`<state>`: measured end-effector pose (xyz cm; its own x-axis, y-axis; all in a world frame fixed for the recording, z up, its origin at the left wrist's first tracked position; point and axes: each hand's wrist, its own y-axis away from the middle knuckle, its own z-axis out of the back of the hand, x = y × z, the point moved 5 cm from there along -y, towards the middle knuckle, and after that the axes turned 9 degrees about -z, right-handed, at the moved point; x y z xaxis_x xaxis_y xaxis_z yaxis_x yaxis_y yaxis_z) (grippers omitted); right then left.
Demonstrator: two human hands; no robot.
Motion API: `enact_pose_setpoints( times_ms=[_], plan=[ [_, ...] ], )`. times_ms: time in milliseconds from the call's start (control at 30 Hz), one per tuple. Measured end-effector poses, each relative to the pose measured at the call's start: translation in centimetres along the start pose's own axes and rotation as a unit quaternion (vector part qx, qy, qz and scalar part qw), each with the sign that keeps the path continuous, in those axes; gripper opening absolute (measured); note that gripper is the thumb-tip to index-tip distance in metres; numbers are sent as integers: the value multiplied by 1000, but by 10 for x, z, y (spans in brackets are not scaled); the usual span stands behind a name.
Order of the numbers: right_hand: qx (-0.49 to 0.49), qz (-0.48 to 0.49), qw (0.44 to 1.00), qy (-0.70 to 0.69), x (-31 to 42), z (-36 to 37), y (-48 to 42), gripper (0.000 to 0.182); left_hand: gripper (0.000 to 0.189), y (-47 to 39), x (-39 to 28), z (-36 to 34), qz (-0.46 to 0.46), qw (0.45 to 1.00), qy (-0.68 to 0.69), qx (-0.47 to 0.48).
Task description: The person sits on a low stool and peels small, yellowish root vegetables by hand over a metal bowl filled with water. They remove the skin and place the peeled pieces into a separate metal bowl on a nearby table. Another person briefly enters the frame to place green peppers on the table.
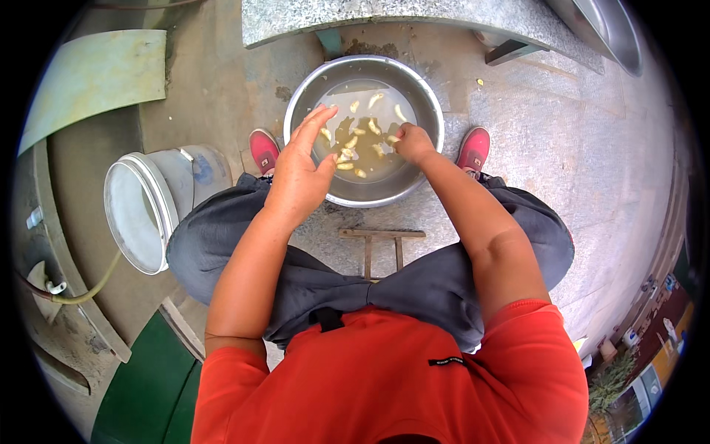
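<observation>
Between my feet stands a wide metal basin (363, 201) with shallow, cloudy water (383, 172) in it. Several pale yellow, curved pieces of food (374, 126) lie in the water, mostly around the middle; their exact kind is unclear. My left hand (302, 166) is over the basin's left side, thumb apart from the raised fingers, nothing visible in it. At the right side, my right hand (415, 144) is closed with its fingertips on one pale yellow piece (392, 140), just above or at the water; the hand's back hides part of the grip.
A white plastic bucket (211, 166) lies on its side by my left knee, near a hose (91, 297). Beyond the basin is a stone slab (355, 12) on supports, with a metal bowl (604, 28) at its right end. A low wooden frame (383, 233) sits between my legs.
</observation>
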<state>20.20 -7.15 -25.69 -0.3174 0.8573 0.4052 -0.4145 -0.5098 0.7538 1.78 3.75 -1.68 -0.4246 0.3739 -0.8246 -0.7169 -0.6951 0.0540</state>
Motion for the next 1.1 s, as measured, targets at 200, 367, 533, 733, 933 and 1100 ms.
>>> enact_pose_setpoints(
  times_ms=[200, 367, 533, 733, 933, 1100],
  plan=[
    [-81, -36, 996, 10, -13, -16, -36, 23, 45, 9, 20, 2, 79, 992, 94, 20],
    [-63, 68, 984, 155, -33, -67, -42, 25, 39, 12, 25, -8, 98, 980, 161, 57],
    [-82, 98, 974, 188, -30, -62, -33, 25, 37, 11, 20, -4, 87, 983, 153, 55],
    [14, 54, 992, 113, 1, -31, -20, 21, 25, 11, 17, -2, 54, 986, 151, 41],
    [229, 16, 926, -299, 72, 22, 35, 22, 9, 9, 20, 2, 72, 976, 206, 11],
    [331, 110, 856, -381, 123, 68, 106, 23, 17, -1, 14, -4, 63, 964, 257, -15]
  ],
)
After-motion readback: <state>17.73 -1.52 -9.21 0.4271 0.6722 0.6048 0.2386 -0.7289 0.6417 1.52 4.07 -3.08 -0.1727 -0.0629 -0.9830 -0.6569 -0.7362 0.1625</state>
